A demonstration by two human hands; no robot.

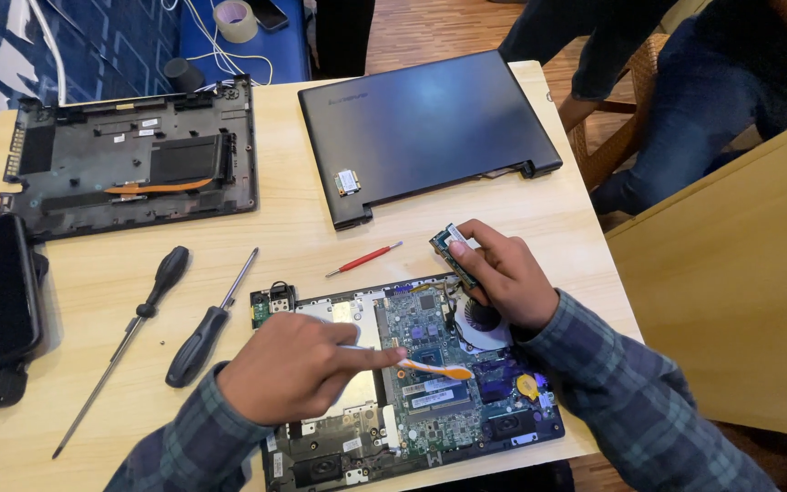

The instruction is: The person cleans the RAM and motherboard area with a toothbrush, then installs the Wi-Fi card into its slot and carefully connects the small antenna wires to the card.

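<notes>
An opened laptop base with a green circuit board [430, 360] lies at the table's near edge. My left hand [298, 364] rests over it and pinches a thin white-and-orange brush [430, 368] whose orange tip lies on the board. My right hand [503, 273] is above the round cooling fan [482, 319] and holds a small green memory module [448, 248] tilted up off the board.
A closed dark laptop lid [425, 128] and a black bottom cover [129, 159] lie at the back of the wooden table [302, 241]. Two black-handled screwdrivers [202, 333] and a small red one [363, 260] lie between. A seated person's legs [676, 100] are at the right.
</notes>
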